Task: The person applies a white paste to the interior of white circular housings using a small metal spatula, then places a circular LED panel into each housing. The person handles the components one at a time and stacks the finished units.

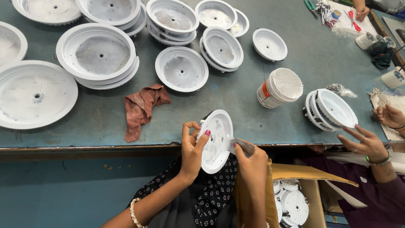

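White round plastic housing [216, 141], gripped at its rim by the left hand [192, 150] above the desk [236, 101] edge, wants steadying while the right hand [252, 160], closed on a small grey tool [242, 145], works it.

A crumpled red rag [143, 107] lies beside a white tub [280, 88].

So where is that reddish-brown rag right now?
The reddish-brown rag lies crumpled on the grey table near its front edge, up and left of the left hand, below the white round housings.
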